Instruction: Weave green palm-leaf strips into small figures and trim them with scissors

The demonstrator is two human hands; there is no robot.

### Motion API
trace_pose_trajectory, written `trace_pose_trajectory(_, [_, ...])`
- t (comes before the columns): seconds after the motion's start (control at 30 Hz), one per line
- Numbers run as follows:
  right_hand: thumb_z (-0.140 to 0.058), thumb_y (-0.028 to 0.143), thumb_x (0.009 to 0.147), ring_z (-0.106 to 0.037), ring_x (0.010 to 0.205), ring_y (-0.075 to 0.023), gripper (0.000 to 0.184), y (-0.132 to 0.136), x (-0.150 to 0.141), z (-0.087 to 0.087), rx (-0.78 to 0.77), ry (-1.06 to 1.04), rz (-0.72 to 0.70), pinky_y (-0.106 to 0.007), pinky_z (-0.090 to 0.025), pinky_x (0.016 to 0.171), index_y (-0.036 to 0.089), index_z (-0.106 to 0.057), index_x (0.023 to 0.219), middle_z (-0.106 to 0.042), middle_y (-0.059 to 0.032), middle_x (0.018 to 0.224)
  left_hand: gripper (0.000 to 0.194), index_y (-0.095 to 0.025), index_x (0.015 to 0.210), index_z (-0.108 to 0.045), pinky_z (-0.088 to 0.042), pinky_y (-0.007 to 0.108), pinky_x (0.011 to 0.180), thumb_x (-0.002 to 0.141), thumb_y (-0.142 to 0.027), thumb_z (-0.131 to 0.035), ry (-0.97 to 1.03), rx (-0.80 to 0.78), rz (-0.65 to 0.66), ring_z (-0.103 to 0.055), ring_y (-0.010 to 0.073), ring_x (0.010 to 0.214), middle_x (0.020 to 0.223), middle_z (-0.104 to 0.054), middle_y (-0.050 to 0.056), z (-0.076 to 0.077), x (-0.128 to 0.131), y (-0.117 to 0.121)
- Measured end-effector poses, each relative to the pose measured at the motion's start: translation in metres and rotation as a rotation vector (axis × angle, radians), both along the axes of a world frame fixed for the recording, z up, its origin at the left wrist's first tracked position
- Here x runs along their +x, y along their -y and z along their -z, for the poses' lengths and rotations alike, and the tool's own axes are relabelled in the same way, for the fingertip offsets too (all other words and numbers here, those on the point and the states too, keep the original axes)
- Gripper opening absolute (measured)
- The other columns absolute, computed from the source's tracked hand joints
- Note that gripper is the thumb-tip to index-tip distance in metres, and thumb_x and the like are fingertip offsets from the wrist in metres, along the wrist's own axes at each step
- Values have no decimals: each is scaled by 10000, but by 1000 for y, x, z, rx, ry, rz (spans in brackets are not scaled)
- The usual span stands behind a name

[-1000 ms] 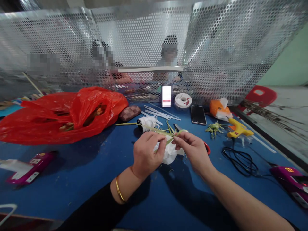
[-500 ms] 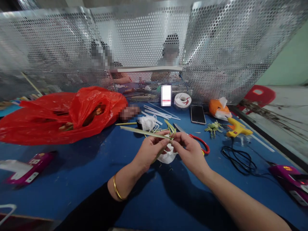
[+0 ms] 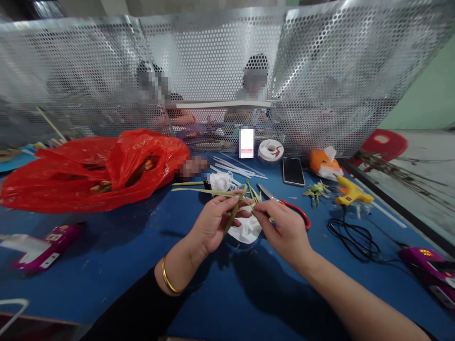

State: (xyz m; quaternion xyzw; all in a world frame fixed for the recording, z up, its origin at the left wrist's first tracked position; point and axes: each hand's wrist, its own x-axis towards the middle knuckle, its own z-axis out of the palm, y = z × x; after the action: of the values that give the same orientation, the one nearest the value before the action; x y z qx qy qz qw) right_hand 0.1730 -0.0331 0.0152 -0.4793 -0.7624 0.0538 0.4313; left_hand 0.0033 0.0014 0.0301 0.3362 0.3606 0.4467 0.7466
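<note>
Pinched in my left hand point(image 3: 213, 222) is a long, flat green leaf strip point(image 3: 202, 191); one end points left, and a folded part hangs below the fingers. My right hand point(image 3: 286, 229) is closed at the fingertips on a thin pale strand just right of the strip. Whether that strand belongs to the strip I cannot tell. Under both hands lies a crumpled white piece point(image 3: 246, 230), partly hidden. Red-handled scissors point(image 3: 298, 211) lie behind my right hand, and a bundle of white string point(image 3: 219, 181) sits beyond my left.
A red plastic bag point(image 3: 95, 175) spreads over the left of the blue table point(image 3: 124, 246). White strips point(image 3: 234, 166), a ribbon roll point(image 3: 271, 149), a phone point(image 3: 293, 171) and a yellow glue gun point(image 3: 351, 192) with a black cord lie further back. People sit behind a perforated metal screen point(image 3: 213, 57).
The strip has turned and bent, with part of it now hanging below my left fingers. My hands have drawn slightly apart, the right one moving a little to the right.
</note>
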Motion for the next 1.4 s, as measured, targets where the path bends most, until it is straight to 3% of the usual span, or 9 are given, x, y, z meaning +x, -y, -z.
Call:
trace_pose_trajectory(0.13, [-459, 215, 951, -592, 701, -191, 197, 2, -2, -1, 91, 148, -21, -309, -426, 660, 186, -648, 904, -657, -72, 767, 244, -193, 1017, -708, -467, 157, 483, 780, -246, -730, 95, -22, 85, -653, 89, 574, 914, -750, 58, -2, 0, 1])
trace_pose_trajectory(0.43, [-504, 218, 940, -624, 715, -170, 155, -12, 9, 0, -66, 158, -36, -297, -406, 693, 198, -629, 848, -706, -27, 801, 139, -134, 951, -715, -524, 161, 512, 847, -119, -624, 28, -3, -156, -673, 90, 602, 929, -749, 73, -13, -12, -12])
trace_pose_trajectory(0.63, [-488, 225, 931, -628, 711, -184, 237, -16, 15, -3, -184, 391, 14, -319, -364, 692, 192, -646, 758, -689, -22, 734, 265, -86, 1099, -655, -540, 181, 521, 855, -40, -562, -23, -65, -289, -680, 107, 599, 907, -742, 100, -1, -2, -11])
trace_pose_trajectory(0.83, [-512, 174, 838, -576, 604, -142, 199, -15, 16, -4, -356, 332, -65, -265, -325, 570, 203, -644, 691, -670, -2, 654, 493, -133, 1334, -507, -532, 197, 519, 852, -44, -563, -88, 42, -421, -657, 102, 535, 858, -744, 78, 1, 2, -10])
trace_pose_trajectory(0.97, [-550, 139, 770, -541, 561, -130, 171, -14, 13, -2, -407, 316, -68, -254, -286, 534, 199, -636, 634, -643, 1, 601, 254, -78, 1077, -655, -521, 183, 524, 832, -60, -590, -127, 0, -291, -659, 102, 564, 884, -736, 107, 1, 2, -9])
trace_pose_trajectory(1.07, [-555, 218, 822, -535, 584, -140, 171, -16, 14, -3, -424, 198, -47, -254, -306, 548, 201, -641, 675, -645, -5, 641, 162, -90, 962, -690, -514, 172, 529, 829, -73, -601, -108, -59, -157, -660, 99, 587, 885, -733, 103, 2, 2, -6])
trace_pose_trajectory(1.17, [-491, 374, 901, -567, 687, -167, 271, -20, 17, -4, -439, -118, -4, -272, -369, 622, 202, -662, 782, -662, -22, 737, 153, -92, 958, -707, -510, 175, 529, 846, -128, -608, -62, -70, 76, -658, 103, 585, 851, -730, 102, 2, 2, -1])
trace_pose_trajectory(1.27, [-521, 506, 875, -571, 712, -170, 382, -23, 17, -4, -620, -500, -121, -280, -400, 663, 174, -673, 764, -653, -30, 734, 172, -72, 942, -715, -505, 189, 512, 842, -181, -629, -83, -70, 310, -664, 123, 573, 815, -727, 117, 3, 3, 5])
trace_pose_trajectory(1.4, [-757, 463, 695, -549, 614, -128, 324, -22, 10, 1, -864, -960, -271, -267, -417, 625, 155, -676, 754, -662, -23, 726, 187, -63, 917, -714, -495, 181, 506, 819, -214, -666, -127, -109, 388, -656, 112, 557, 817, -726, 123, 7, 6, 8])
